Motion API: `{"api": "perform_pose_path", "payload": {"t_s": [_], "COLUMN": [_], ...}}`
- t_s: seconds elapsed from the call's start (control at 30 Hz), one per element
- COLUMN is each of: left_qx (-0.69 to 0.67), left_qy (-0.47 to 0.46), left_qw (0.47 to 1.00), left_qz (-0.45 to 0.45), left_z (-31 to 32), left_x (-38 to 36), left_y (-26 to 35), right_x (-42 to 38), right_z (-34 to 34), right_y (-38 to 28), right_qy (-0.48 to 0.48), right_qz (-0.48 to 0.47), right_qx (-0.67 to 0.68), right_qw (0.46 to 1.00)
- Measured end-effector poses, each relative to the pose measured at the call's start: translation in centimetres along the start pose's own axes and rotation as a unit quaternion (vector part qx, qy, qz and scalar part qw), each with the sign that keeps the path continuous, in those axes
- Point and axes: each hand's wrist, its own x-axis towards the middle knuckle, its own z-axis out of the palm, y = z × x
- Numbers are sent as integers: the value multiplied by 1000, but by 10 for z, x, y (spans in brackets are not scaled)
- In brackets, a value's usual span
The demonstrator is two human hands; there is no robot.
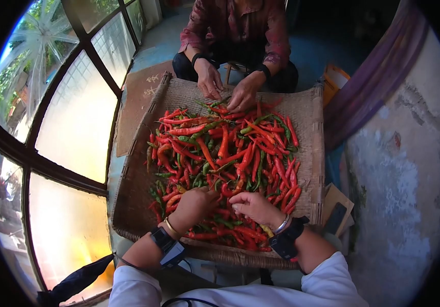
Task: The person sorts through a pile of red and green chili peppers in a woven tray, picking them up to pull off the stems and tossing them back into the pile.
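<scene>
A heap of red and green chili peppers (215, 148) lies in a wide woven basket tray (309, 153). My left hand (194, 205) is over the near part of the heap, its fingers bent down and closed among the peppers. What they hold, if anything, is hidden. Close by, my right hand (257, 209) has thumb and fingers pinched together at the end of a red chili pepper (226, 191). The two hands are a short gap apart. More peppers lie beneath both wrists.
Opposite me a person in a patterned red shirt (233, 25) sits with both hands (225, 92) on the heap's far edge. Framed windows (71, 117) stand on the left, a worn wall (394, 179) on the right. A purple curtain (373, 82) hangs there. Boards (336, 207) lean beside the tray.
</scene>
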Motion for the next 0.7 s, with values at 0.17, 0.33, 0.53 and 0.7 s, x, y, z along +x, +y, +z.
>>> {"api": "perform_pose_path", "payload": {"t_s": [0.17, 0.33, 0.53, 0.7], "left_qx": [-168, -181, -136, -236], "left_qy": [16, -25, -48, -10], "left_qw": [985, 983, 989, 971], "left_qz": [35, 3, 28, 42], "left_z": [1, 1, 1, 4], "left_x": [-3, -5, -3, -5], "left_y": [19, 24, 28, 26], "right_x": [-2, 3, 6, -3], "right_z": [11, 16, 19, 8], "right_y": [2, 17, 26, -2], "right_qy": [14, 19, 52, 69], "right_qz": [-27, -51, -31, -23], "right_qx": [-23, -48, 11, 40], "right_qw": [999, 997, 998, 997]}}
